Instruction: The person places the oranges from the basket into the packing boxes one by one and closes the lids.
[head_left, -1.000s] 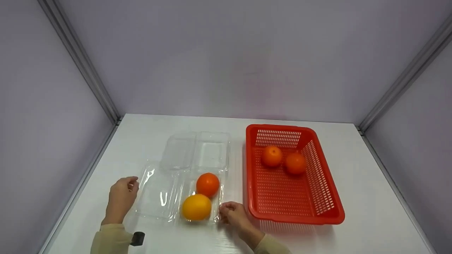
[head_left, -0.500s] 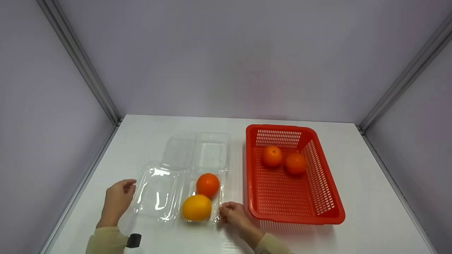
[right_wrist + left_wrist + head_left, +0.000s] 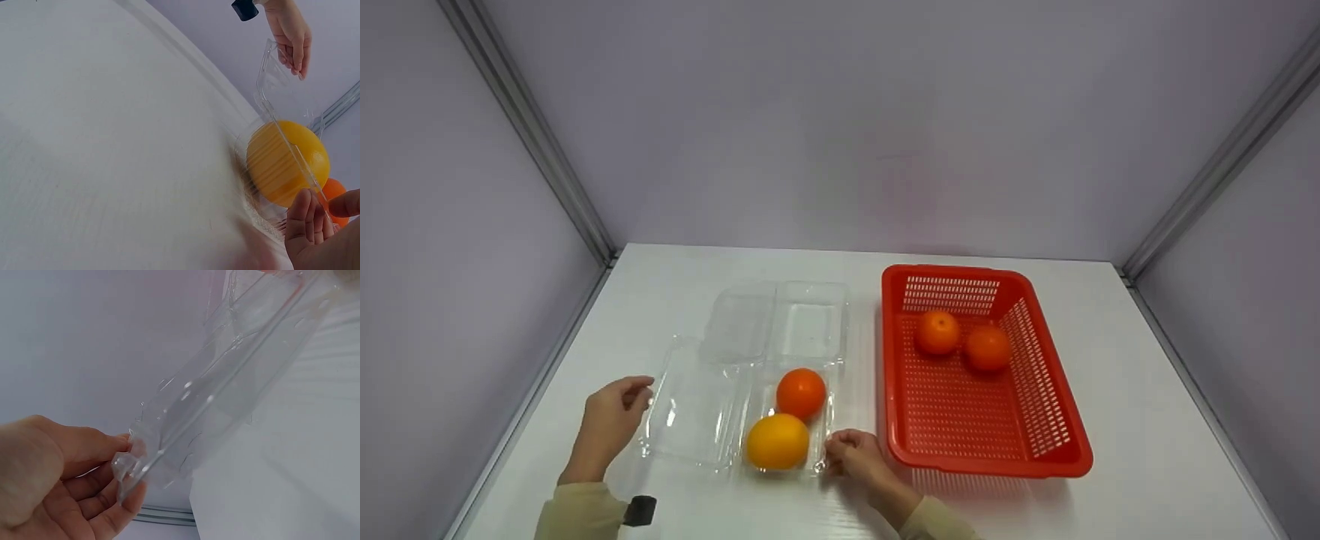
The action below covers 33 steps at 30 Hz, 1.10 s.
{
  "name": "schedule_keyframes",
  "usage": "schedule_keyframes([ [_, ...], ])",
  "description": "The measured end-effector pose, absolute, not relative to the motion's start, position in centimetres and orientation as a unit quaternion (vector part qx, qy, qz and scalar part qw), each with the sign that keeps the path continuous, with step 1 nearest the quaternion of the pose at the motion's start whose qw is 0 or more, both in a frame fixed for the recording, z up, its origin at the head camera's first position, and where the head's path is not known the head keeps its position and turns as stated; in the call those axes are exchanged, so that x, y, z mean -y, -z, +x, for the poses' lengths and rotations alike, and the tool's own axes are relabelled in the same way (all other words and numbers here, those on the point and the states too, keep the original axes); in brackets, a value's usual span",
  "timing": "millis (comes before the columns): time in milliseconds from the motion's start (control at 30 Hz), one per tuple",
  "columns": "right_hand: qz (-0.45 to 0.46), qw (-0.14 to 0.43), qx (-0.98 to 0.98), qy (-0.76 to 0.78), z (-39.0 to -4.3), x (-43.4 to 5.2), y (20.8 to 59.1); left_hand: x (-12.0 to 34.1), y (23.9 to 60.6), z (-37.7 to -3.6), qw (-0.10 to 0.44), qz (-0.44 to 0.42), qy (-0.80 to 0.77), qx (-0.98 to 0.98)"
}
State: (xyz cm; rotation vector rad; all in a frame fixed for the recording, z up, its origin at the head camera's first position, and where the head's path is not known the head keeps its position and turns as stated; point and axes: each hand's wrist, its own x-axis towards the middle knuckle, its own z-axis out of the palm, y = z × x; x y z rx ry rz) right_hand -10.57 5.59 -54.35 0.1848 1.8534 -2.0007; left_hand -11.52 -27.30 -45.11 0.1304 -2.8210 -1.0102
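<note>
Seen from the head camera: left hand [image 3: 611, 421] at seven o'clock of the white table [image 3: 1147, 420], fingertips pinching the outer edge of the clear lid [image 3: 694, 409] of a clamshell box [image 3: 791, 457], lid tipped up off the table. Inside the box tray, a yellow-orange fruit [image 3: 777, 442] touching a smaller deep-orange fruit [image 3: 801, 393] just beyond it at twelve o'clock. Right hand [image 3: 857, 459] at six o'clock, fingers curled on the near right corner of the tray. Beyond the box, a second clear clamshell [image 3: 780, 322] lying open. At three o'clock of the box, a red basket [image 3: 1057, 450] holding two oranges [image 3: 937, 332] side by side in its far half. From the left wrist: lid [image 3: 225, 382] slanting up toward one o'clock, its corner tab nipped between thumb and fingers [image 3: 84, 450] of the left hand [image 3: 45, 489]. From the right wrist: yellow-orange fruit [image 3: 288, 162] sitting behind clear plastic, right hand [image 3: 318, 230] at five o'clock with fingers bent against the tray rim, probably gripping it, though blurred there; left hand [image 3: 289, 34] at one o'clock holding the raised lid [image 3: 275, 84].
</note>
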Motion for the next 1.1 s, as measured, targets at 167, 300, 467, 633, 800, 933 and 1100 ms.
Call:
schedule_keyframes([
  [167,0.068,0.203,-0.664,0.716,-10.7,-5.7,54.9,27.0,44.8,-11.4,0.081,0.03,0.339,0.937],
  [300,0.066,0.205,-0.661,0.719,-10.7,-5.7,54.9,26.8,44.5,-11.3,0.087,0.025,0.344,0.934],
  [467,0.061,0.205,-0.657,0.723,-10.6,-5.7,54.8,26.5,44.3,-11.1,0.103,0.009,0.339,0.935],
  [633,0.061,0.207,-0.655,0.724,-10.6,-5.8,54.8,26.2,44.2,-11.1,0.115,0.003,0.339,0.934],
  [800,0.059,0.207,-0.656,0.724,-10.6,-5.7,54.8,25.8,44.1,-10.9,0.126,0.001,0.345,0.93],
  [933,0.06,0.205,-0.658,0.722,-10.6,-5.7,54.8,25.5,43.9,-10.7,0.131,0.003,0.348,0.929],
  [1100,0.058,0.204,-0.658,0.723,-10.5,-5.7,54.9,25.2,43.5,-10.4,0.131,0.001,0.355,0.926],
])
